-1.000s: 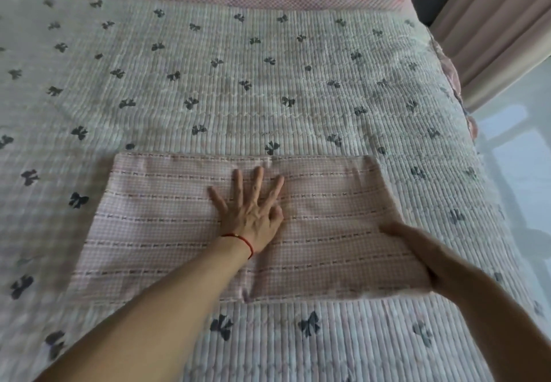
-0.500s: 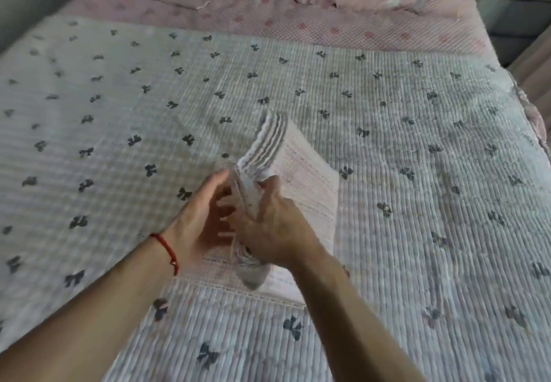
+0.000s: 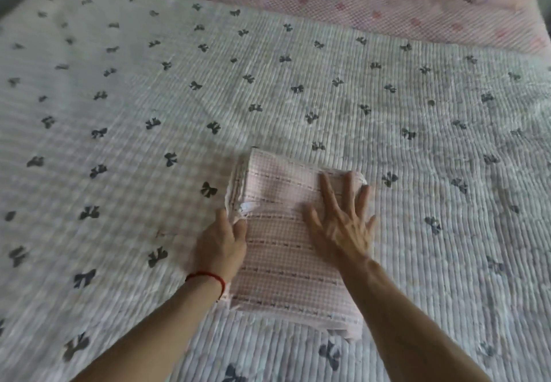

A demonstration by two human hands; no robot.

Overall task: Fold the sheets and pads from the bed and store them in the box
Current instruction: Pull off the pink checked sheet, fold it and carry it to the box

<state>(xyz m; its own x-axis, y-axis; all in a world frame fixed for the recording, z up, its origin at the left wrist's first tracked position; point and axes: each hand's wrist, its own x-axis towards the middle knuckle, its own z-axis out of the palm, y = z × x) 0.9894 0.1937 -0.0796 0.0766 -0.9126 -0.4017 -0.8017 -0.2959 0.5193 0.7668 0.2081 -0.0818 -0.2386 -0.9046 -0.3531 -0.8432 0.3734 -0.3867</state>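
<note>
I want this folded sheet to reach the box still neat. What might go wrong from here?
1. The folded sheet shows loose, uneven layers at its left edge, where the left hand grips; lifted from one side, they may fan open.
2. The right hand only presses flat on top, so the fold may spring up once it lifts.
3. The quilted pad underneath is soft; sliding the bundle could drag it askew.

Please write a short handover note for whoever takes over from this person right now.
Left hand: fingers curled at the left edge of the folded sheet, holding its layers.
Right hand: flat, fingers spread, pressing the sheet's top.
The sheet lies as a compact rectangle on the bow-print pad, which is spread over the bed.
Done: this sheet is folded.
Left: fold the pad, then box everything. No box is in view.
</note>
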